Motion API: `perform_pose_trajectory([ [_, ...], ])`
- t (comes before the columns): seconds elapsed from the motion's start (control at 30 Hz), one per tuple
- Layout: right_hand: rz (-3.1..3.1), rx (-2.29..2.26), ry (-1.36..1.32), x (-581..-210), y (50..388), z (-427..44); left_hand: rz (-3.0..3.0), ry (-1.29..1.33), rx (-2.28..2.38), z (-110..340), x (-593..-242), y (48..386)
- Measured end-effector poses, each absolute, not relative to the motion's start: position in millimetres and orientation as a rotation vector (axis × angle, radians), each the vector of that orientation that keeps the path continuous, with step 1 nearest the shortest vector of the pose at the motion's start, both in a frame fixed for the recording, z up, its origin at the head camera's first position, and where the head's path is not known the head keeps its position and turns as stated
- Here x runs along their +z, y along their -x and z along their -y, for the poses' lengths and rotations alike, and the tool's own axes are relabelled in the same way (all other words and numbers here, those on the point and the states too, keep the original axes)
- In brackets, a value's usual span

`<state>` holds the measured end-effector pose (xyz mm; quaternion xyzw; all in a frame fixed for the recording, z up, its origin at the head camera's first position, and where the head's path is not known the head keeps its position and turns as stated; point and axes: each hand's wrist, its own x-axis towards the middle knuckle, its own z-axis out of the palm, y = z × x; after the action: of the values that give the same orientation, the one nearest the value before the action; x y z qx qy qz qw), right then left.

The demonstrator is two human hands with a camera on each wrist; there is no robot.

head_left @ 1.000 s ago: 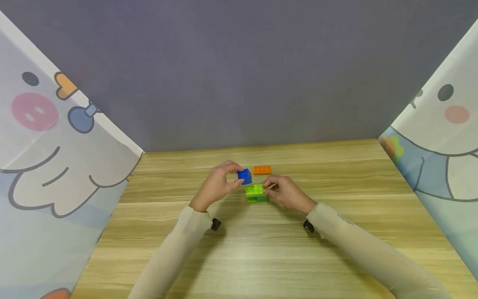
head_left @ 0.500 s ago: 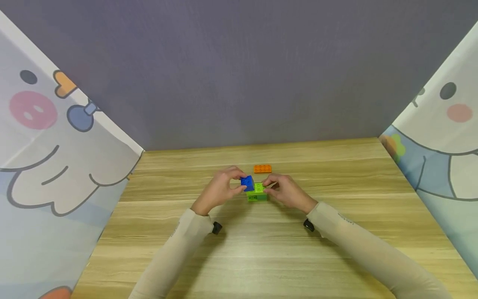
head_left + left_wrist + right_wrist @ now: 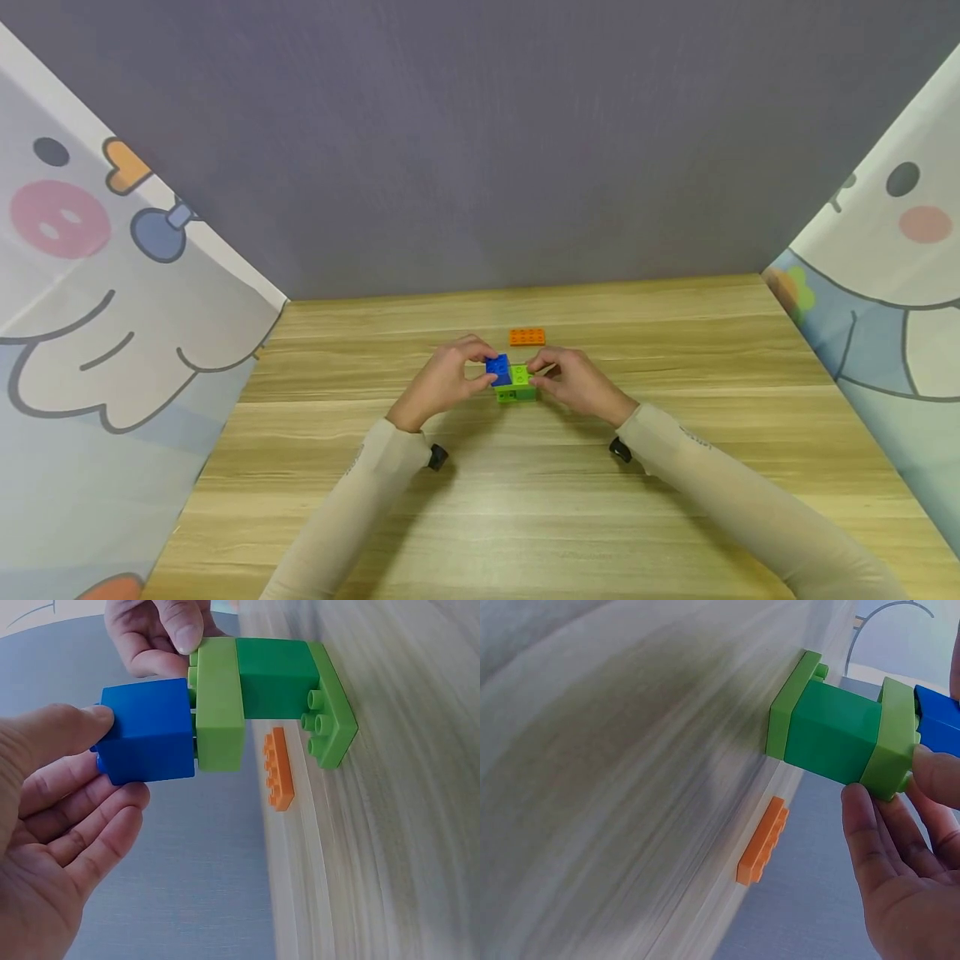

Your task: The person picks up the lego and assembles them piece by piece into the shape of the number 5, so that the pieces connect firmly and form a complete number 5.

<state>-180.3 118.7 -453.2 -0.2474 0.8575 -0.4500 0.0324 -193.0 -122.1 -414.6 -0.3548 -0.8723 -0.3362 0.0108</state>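
Observation:
My left hand (image 3: 446, 382) pinches a blue toy brick (image 3: 146, 731) between thumb and fingers. The blue brick sits over the left end of a light green brick (image 3: 220, 705), and a thin gap with studs shows between the two. Beneath the light green brick is a dark green brick (image 3: 832, 731), which stands on a flat green plate brick (image 3: 335, 709) on the table. My right hand (image 3: 573, 386) holds the right end of the light green brick with thumb and fingers.
A flat orange brick (image 3: 527, 337) lies on the wooden table (image 3: 637, 333) just behind the stack. A grey panel (image 3: 480, 150) rises at the table's far edge. Walls with cartoon prints flank both sides.
My left hand has brought the blue brick right and nearer, from beside the stack onto the light green brick's left end, and levelled it. The right hand stays in place.

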Motion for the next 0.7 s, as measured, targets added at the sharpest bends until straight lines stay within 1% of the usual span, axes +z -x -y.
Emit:
perform_pose_trajectory([
  [0.7,-2.645,-1.377,0.754,-453.0,179.1,-117.6,2.732,1.09,-0.945,114.1,-413.8,192.2],
])
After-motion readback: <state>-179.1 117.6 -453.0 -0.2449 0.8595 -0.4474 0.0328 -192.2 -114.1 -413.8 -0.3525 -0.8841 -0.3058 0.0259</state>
